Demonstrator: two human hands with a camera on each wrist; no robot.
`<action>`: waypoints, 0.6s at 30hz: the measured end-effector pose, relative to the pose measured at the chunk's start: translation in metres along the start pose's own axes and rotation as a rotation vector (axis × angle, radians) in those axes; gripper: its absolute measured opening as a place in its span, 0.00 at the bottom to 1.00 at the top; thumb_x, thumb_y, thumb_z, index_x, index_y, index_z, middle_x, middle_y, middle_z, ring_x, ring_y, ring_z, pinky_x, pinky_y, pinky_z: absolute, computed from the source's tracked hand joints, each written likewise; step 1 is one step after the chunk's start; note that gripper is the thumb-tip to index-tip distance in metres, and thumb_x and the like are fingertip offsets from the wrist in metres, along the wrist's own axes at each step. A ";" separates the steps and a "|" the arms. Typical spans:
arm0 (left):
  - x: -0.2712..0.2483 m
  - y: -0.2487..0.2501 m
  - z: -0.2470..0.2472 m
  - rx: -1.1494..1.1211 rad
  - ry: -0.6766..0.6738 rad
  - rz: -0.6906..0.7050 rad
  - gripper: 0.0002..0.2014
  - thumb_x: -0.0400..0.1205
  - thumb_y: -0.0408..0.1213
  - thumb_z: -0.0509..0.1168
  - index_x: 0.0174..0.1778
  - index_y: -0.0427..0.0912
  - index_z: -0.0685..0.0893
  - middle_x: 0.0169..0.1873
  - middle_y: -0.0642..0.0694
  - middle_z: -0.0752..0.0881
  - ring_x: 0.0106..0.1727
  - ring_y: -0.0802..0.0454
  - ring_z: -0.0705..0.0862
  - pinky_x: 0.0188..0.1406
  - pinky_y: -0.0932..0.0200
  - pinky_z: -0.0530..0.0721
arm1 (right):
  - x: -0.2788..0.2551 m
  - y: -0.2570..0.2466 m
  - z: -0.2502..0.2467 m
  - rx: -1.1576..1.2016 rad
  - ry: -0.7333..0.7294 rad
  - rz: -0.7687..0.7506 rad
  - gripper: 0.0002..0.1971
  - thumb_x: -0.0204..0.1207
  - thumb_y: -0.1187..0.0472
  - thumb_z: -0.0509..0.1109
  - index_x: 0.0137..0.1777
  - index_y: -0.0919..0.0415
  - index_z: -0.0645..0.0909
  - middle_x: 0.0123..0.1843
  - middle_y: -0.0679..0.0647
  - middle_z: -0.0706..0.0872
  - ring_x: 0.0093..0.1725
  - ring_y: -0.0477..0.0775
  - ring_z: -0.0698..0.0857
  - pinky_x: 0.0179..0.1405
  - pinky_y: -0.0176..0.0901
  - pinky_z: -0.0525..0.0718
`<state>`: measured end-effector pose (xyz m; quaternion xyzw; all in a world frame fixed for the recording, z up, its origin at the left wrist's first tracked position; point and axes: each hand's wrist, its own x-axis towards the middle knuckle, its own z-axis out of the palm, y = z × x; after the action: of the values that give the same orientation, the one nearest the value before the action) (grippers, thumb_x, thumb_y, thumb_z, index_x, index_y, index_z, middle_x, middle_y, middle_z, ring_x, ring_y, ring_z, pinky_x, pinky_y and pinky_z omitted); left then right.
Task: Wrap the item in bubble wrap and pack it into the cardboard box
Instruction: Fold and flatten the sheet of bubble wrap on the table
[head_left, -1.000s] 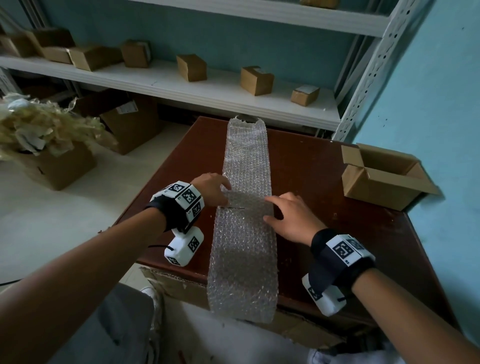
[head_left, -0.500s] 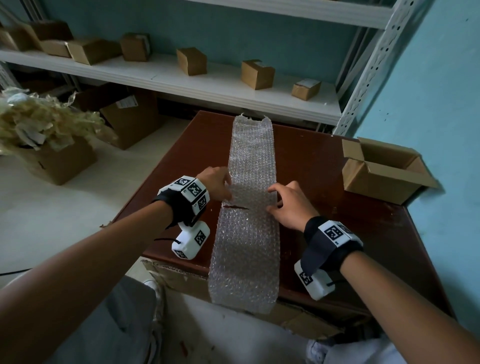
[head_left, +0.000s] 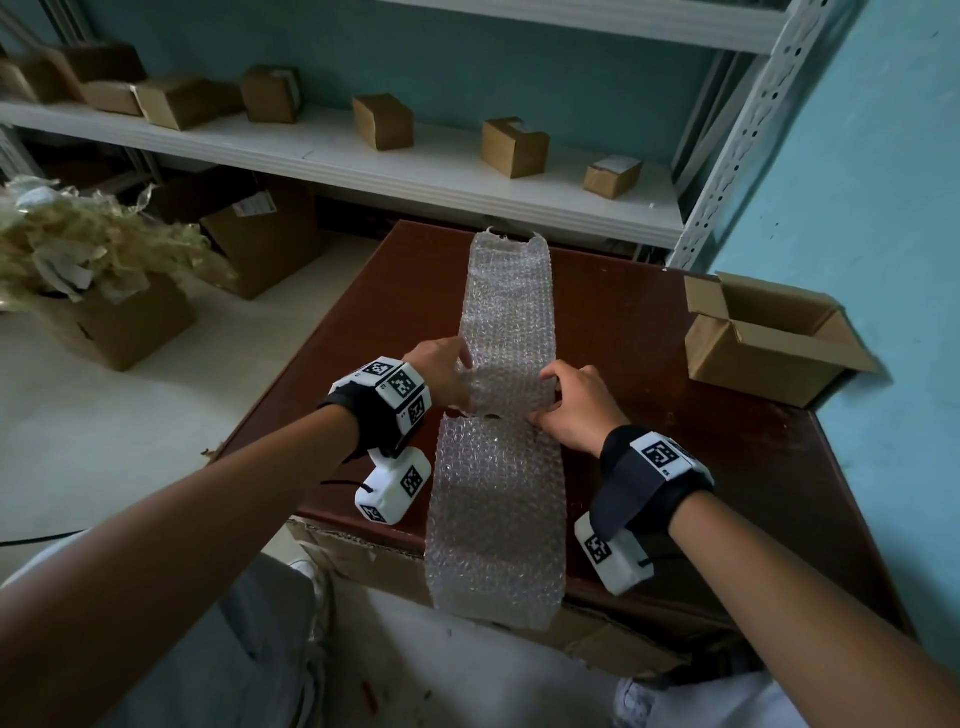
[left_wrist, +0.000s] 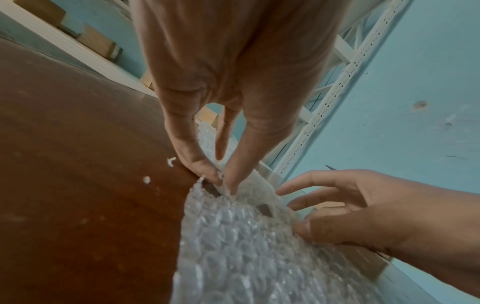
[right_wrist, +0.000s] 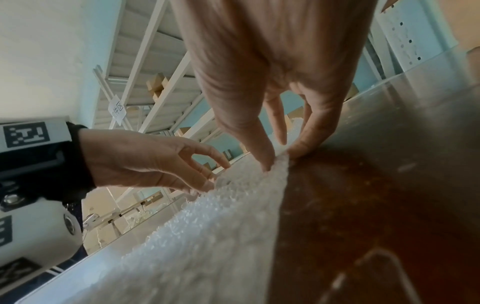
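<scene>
Hands first, from the head view: we are pinching a long strip of clear bubble wrap (head_left: 506, 374) that is lying down the middle of the dark reddish-brown wooden table (head_left: 649, 332), its near end hanging over the table's front edge. Our left hand (head_left: 440, 375) is holding the strip's left edge and our right hand (head_left: 576, 405) its right edge, at a ragged tear running across the strip. An open brown cardboard box (head_left: 769, 338) is sitting on the table's right side, well apart from the strip. Small cardboard boxes (head_left: 514, 146) are standing on the white metal shelf (head_left: 363, 156) behind.

From the left wrist, our left hand (left_wrist: 221, 98) is making a narrow grip, thumb and forefinger closing on the wrap (left_wrist: 249, 246) at the tear; our right hand (left_wrist: 363, 209) is touching the opposite edge.

From the right wrist, our right hand (right_wrist: 272, 82) is pinching the wrap's (right_wrist: 207, 226) edge between thumb and fingertips, while our left hand (right_wrist: 145, 162) is gripping the far edge.
</scene>
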<state>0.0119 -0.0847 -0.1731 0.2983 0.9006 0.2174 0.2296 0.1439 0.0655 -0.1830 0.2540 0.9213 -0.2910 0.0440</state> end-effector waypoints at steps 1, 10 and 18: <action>0.000 0.000 0.000 -0.001 0.002 0.008 0.27 0.69 0.36 0.79 0.63 0.46 0.78 0.52 0.49 0.79 0.48 0.54 0.82 0.40 0.60 0.85 | 0.000 0.000 0.000 0.015 0.000 0.003 0.29 0.74 0.55 0.78 0.73 0.52 0.72 0.70 0.58 0.68 0.56 0.60 0.84 0.56 0.47 0.83; 0.002 0.006 -0.006 -0.076 -0.042 0.056 0.24 0.72 0.33 0.75 0.64 0.49 0.79 0.55 0.45 0.82 0.51 0.50 0.83 0.46 0.55 0.85 | 0.001 0.000 -0.002 0.084 -0.009 0.042 0.32 0.72 0.59 0.79 0.75 0.54 0.70 0.74 0.61 0.64 0.54 0.58 0.83 0.48 0.40 0.77; 0.002 0.008 -0.012 -0.172 -0.103 0.065 0.21 0.74 0.29 0.71 0.61 0.50 0.79 0.48 0.52 0.74 0.37 0.60 0.79 0.22 0.69 0.72 | 0.007 0.004 -0.004 0.214 -0.015 0.052 0.32 0.70 0.65 0.79 0.73 0.50 0.73 0.73 0.61 0.71 0.54 0.54 0.76 0.33 0.36 0.75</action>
<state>0.0075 -0.0811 -0.1598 0.3174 0.8553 0.2857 0.2933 0.1397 0.0733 -0.1834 0.2786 0.8778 -0.3884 0.0311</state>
